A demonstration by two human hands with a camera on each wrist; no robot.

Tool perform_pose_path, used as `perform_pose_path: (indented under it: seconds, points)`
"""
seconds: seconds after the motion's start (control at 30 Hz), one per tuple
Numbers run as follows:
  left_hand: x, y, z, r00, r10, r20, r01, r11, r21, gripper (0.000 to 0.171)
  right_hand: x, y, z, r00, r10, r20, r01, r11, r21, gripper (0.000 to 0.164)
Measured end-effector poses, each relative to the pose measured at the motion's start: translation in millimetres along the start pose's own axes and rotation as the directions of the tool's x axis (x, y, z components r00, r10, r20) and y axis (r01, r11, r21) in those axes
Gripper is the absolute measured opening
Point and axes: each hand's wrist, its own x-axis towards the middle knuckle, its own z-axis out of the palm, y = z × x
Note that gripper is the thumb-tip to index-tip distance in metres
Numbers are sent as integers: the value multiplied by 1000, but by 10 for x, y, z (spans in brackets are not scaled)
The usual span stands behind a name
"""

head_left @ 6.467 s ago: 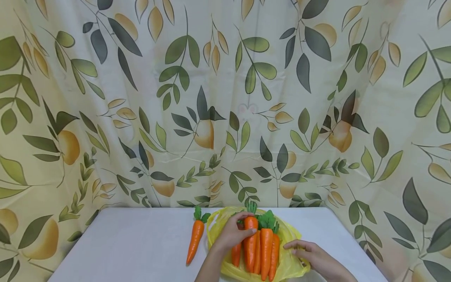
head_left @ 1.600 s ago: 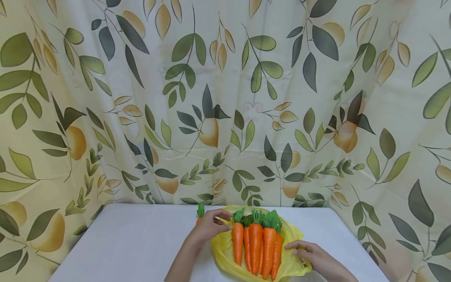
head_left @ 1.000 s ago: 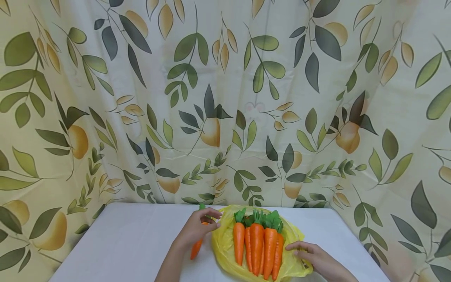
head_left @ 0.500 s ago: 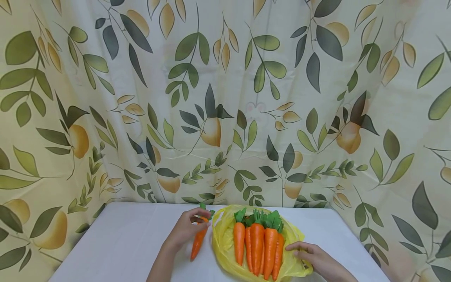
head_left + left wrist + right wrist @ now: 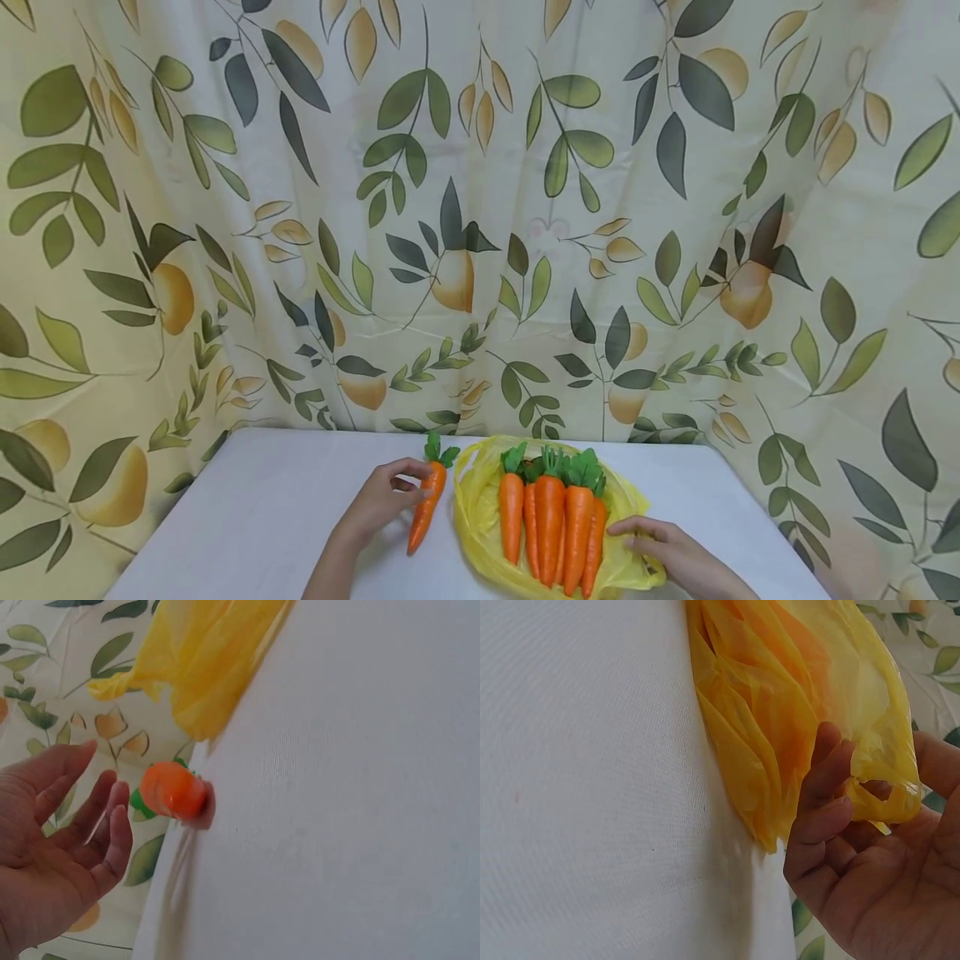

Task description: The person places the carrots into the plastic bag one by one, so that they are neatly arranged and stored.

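A single orange carrot with a green leafy top lies on the white table, left of the bag. My left hand is beside its upper part, fingers loosely bent; in the left wrist view that hand shows a gap between its fingertips and the carrot. Several more carrots lie side by side on the spread yellow plastic bag, leafy tops pointing away from me. My right hand holds the bag's right edge; in the right wrist view the bag passes between thumb and curled fingers.
The white table stretches out to the left of the single carrot. A leaf-and-fruit patterned curtain hangs behind the table and along both sides.
Earlier my left hand gripped a carrot among those on the bag. It let go and moved left to the single carrot on the table. My right hand stayed at the bag's edge.
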Motion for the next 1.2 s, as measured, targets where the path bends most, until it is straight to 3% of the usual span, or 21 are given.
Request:
perform_pose_path:
  seconds: [0.23,0.67,0.97,1.2]
  points:
    - [4,-101,-39,998,-66,-16,66,998,4,31,7,4,7,1000,10,-2,-10,1000,13,33]
    - [43,-235,2,985,-168,27,167,986,28,34,-4,10,-1,1000,-14,15,14,1000,18,34]
    - [30,-223,14,980,-139,146,130,989,71,39,10,10,-3,1000,-5,13,5,1000,12,33]
    - [43,-159,102,985,-148,92,138,984,110,40,19,1,-11,1000,11,-8,-11,1000,7,32]
